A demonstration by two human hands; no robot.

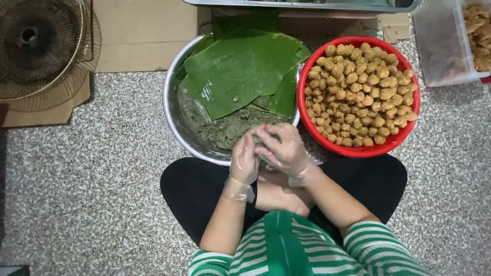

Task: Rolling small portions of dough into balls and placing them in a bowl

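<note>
Over steel bowl (176, 125) rim: hands pressed together, left hand (244, 161), right hand (284, 149), cupping green dough lump (257, 137).

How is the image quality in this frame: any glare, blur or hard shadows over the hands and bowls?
Head view: even, soft light with no hard shadows; the left hand and right hand, in clear gloves, are slightly smeared by motion around the greenish dough lump; mild glare on the steel bowl rim and wet banana leaves; red bowl and filling balls are sharp; corners look slightly stretched.
</note>
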